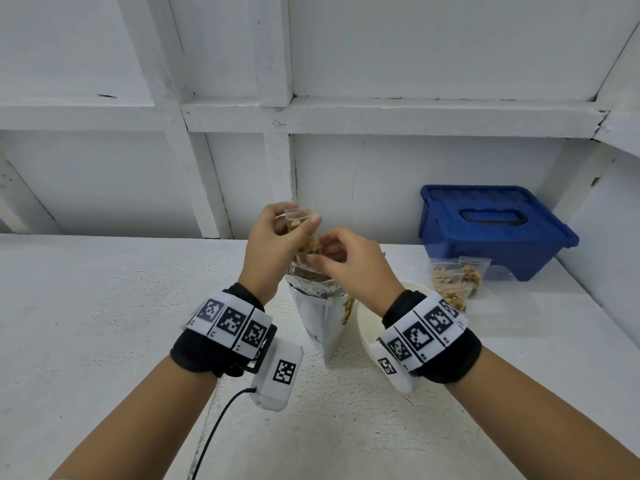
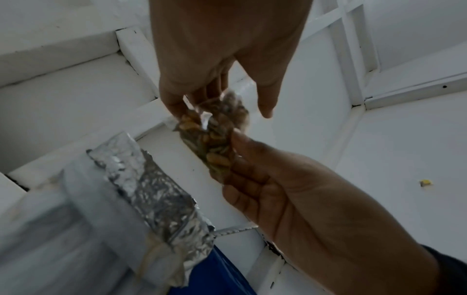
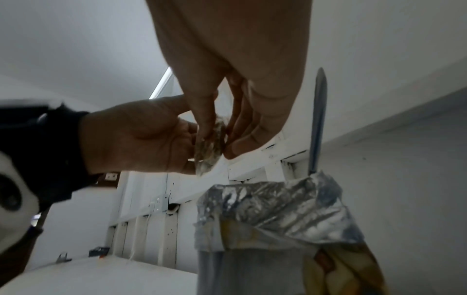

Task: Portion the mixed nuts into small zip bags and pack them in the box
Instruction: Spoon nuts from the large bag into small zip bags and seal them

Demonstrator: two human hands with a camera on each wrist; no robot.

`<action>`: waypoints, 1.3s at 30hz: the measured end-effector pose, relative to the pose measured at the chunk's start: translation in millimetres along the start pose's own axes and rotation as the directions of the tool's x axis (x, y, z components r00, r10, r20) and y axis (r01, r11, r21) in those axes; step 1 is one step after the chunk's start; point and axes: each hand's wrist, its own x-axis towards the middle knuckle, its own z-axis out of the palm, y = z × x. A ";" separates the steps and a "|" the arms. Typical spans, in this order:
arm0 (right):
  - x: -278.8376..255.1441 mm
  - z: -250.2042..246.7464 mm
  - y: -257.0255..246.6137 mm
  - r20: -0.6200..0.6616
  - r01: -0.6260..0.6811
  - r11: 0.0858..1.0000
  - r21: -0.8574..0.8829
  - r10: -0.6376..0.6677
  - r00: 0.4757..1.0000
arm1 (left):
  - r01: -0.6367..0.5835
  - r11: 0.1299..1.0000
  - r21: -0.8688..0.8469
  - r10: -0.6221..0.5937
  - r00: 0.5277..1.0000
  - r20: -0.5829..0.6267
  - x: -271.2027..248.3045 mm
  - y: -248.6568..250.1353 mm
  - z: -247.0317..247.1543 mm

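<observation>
Small zip bag (image 1: 304, 233) of nuts: top pinched by left hand (image 1: 273, 247), bottom by right hand (image 1: 349, 268); foil pouch (image 1: 318, 306) directly beneath.

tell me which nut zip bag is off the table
The zip bag pinched between left hand and right hand; the other filled bags lie by the blue box.

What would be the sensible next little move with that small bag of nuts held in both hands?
Probably pressing its zip strip shut. The small bag already looks full of nuts, the left hand pinches its top and the right hand holds it lower down, above the open foil pouch. Three filled bags already lie beside the blue box, whose lid is on.
</observation>
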 end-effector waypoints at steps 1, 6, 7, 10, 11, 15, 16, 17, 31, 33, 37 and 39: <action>0.2 -1.3 0.7 -0.004 -0.009 0.999 0.036 0.009 1.000 | 0.010 1.000 -0.001 -0.010 1.000 0.028 -0.7 1.2 -1.2; -1.7 -9.4 5.5 -0.015 -0.013 0.996 0.093 0.014 1.000 | 0.059 0.998 -0.012 -0.056 0.984 0.168 -1.8 5.7 -11.5; -2.3 -11.1 7.0 -0.008 -0.016 0.996 0.093 0.017 1.000 | 0.056 0.998 -0.012 -0.053 0.985 0.164 -1.9 5.3 -12.5; -4.8 -16.0 8.0 -0.019 -0.004 0.992 0.130 0.007 1.000 | 0.032 0.999 -0.005 -0.031 0.991 0.129 -1.1 0.9 -13.9; -5.5 -17.4 6.7 -0.036 0.003 0.986 0.166 0.003 0.999 | 0.016 1.000 0.007 -0.017 0.991 0.129 -1.4 -0.7 -13.6; -4.6 -20.2 1.1 -0.082 0.041 0.969 0.245 -0.021 0.996 | -0.040 0.997 0.067 0.028 0.987 0.160 -6.4 -4.7 -7.5; -4.1 -20.8 0.7 -0.088 0.044 0.968 0.246 -0.023 0.996 | -0.047 0.996 0.074 0.034 0.986 0.165 -7.5 -4.7 -5.7; -3.7 -21.9 1.1 -0.089 0.037 0.967 0.252 -0.015 0.996 | -0.053 0.995 0.083 0.039 0.985 0.171 -8.3 -4.4 -4.6; -15.9 -135.7 45.5 -0.379 -0.030 0.976 0.214 0.111 0.919 | 0.069 0.631 0.773 -0.202 0.976 0.077 5.6 -93.4 -65.2; -20.6 -151.4 73.0 -0.439 -0.102 0.980 0.170 0.168 0.883 | 0.077 0.506 0.859 -0.295 0.951 0.089 6.2 -115.3 -73.3; -28.7 -172.2 130.4 -0.545 -0.251 0.953 0.168 0.302 0.782 | 0.032 0.276 0.961 -0.460 0.882 0.103 5.1 -150.7 -93.9; -32.5 -180.0 157.5 -0.550 -0.320 0.943 0.093 0.317 0.772 | 0.022 0.253 0.967 -0.491 0.864 0.109 3.6 -158.7 -98.0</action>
